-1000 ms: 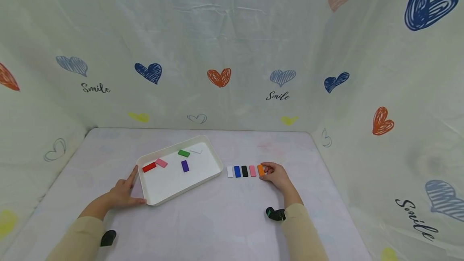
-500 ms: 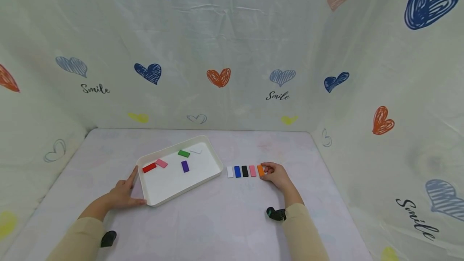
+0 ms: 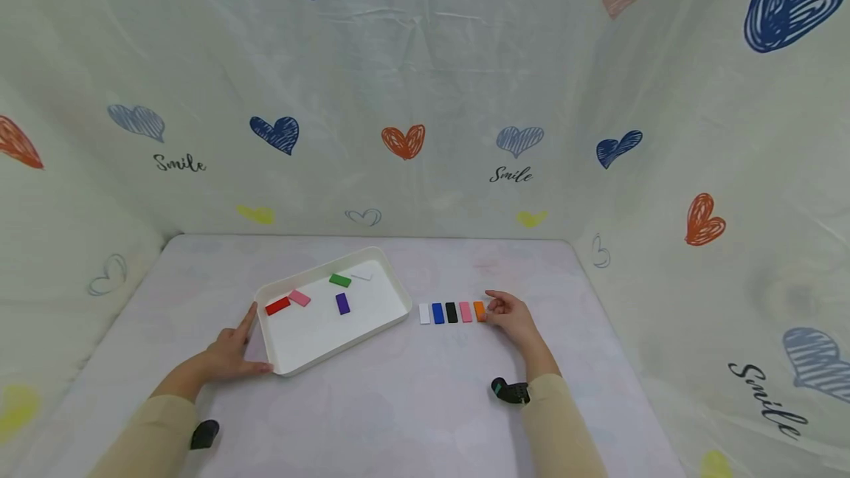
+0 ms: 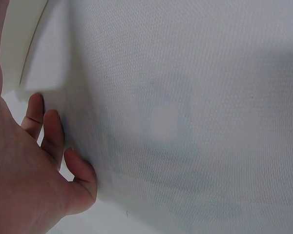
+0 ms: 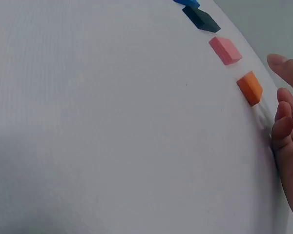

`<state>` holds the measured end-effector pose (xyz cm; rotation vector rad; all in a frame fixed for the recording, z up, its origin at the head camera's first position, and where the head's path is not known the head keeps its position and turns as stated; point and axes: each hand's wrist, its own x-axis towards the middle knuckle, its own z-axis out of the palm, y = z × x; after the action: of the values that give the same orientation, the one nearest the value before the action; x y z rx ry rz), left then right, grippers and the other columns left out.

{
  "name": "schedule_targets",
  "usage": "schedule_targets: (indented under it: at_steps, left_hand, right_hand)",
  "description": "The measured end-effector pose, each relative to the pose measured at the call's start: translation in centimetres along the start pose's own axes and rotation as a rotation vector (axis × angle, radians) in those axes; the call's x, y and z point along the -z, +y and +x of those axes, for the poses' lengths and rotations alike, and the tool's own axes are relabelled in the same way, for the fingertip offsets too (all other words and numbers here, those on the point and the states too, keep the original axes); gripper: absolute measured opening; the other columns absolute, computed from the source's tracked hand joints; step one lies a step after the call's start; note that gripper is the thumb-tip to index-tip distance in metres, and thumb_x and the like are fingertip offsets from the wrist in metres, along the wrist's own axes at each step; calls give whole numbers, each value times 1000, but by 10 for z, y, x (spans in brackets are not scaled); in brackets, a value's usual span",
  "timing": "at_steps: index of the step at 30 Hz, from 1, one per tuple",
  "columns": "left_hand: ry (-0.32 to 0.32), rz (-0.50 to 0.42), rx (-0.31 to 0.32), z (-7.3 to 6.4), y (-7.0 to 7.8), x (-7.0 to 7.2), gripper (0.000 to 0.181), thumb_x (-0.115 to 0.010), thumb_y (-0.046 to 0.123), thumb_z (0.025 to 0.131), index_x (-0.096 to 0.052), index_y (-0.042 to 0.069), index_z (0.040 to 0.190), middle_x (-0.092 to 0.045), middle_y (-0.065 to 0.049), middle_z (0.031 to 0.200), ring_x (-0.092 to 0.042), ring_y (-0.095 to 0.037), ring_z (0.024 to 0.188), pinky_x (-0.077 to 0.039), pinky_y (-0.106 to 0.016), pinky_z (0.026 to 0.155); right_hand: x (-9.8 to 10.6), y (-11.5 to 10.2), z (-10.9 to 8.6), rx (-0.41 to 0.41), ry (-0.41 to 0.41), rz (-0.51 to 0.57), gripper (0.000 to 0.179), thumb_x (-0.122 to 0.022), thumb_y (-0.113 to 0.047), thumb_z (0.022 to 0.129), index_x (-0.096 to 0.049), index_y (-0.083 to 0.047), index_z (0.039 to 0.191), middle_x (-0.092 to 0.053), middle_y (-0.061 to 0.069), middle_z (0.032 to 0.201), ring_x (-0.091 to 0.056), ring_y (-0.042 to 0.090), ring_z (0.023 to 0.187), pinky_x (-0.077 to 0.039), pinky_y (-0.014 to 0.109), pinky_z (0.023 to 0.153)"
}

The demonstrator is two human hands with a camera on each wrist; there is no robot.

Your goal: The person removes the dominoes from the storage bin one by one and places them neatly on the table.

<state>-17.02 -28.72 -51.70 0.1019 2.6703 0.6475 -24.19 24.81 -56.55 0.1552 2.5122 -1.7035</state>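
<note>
My right hand (image 3: 513, 318) is just right of an orange block (image 3: 480, 311), apart from it in the right wrist view, where index finger and thumb are spread with nothing between them. The orange block ends a row with a pink block (image 3: 466, 312), a black block (image 3: 451, 313), a blue block (image 3: 438, 313) and a white block (image 3: 424, 314). My left hand (image 3: 229, 355) touches the left end of a white tray (image 3: 345, 346) with forefinger and thumb spread apart. In the left wrist view its other fingers (image 4: 52, 129) bend loosely near the tray's wall.
Inside the tray lie a red block (image 3: 278, 306), a pink block (image 3: 299, 298), a green block (image 3: 340, 280), a purple block (image 3: 342, 304) and a white block (image 3: 361, 277), hard to see. A heart-printed curtain (image 3: 451, 94) hangs behind the table.
My right hand has let go of the orange block and drawn slightly right, its forefinger lifting off. The block stays in the row. The left hand stays at the tray.
</note>
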Motion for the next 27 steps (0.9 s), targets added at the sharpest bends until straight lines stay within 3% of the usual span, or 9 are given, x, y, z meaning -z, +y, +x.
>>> schedule_targets:
  at_steps: [6,14,27]
  left_hand:
    - [-7,-2,19,3,-2,-3,133,-81,54,71,12,0,150,-38,-38,115,-39,-55,110,-42,-69,89]
    - [-14,4,27,1,0,0,132,-81,53,72,12,0,150,-36,-40,115,-40,-58,110,-41,-70,89]
    - [-23,-22,38,2,0,1,133,-82,52,70,10,1,150,-37,-38,116,-38,-56,112,-41,-69,91]
  right_hand:
    - [-10,-15,-4,34,0,137,47,-72,3,83,-60,0,129,-58,16,103,-52,16,78,-49,20,63]
    - [-46,-42,-12,87,-33,264,50,-74,5,82,-59,2,129,-59,14,100,-56,13,76,-47,20,59]
    - [-116,-78,-21,159,-208,373,54,-75,6,80,-55,8,130,-59,9,98,-51,13,78,-48,17,64]
